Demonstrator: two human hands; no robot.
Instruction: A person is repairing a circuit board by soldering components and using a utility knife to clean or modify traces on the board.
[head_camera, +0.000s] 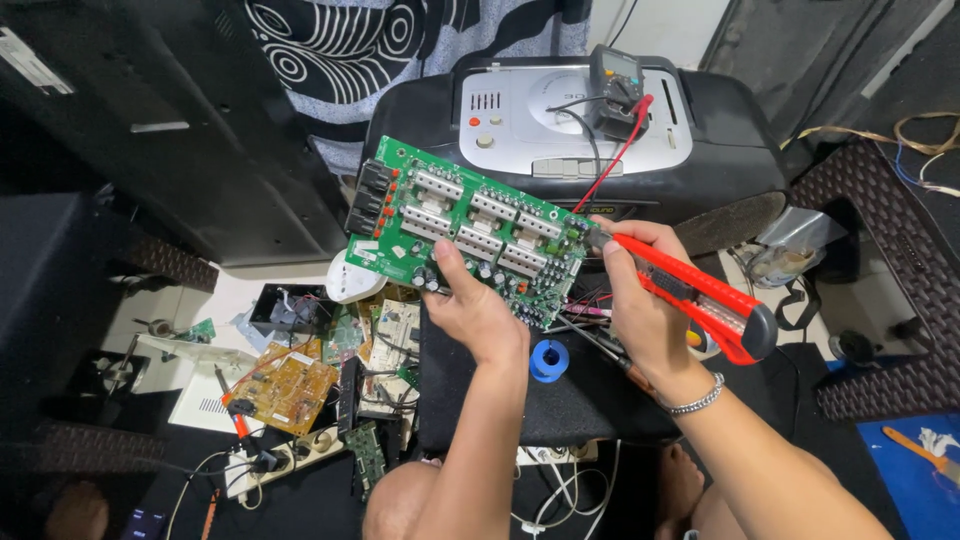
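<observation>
- Left hand has the big green circuit board pinched at its lower edge, thumb on top, fingers tucked under. The board is lifted up in the air and tilted, rows of white parts facing the camera, black connectors on its left end.
- Right hand is closed around a red utility knife with a black end cap. The tip sits right at the board's right edge; can't really tell if it's actually touching. There's a silver bracelet on that wrist.
- Behind the board is a grey and black boombox-style stereo, and a dark multimeter sits on top of it with a red lead trailing down toward the board.
- Under the hands, a black pad or case with a blue roll lying on it.
- Lower left is a messy pile: an orange-brown circuit board, smaller green boards, a white power strip and loose cables.
</observation>
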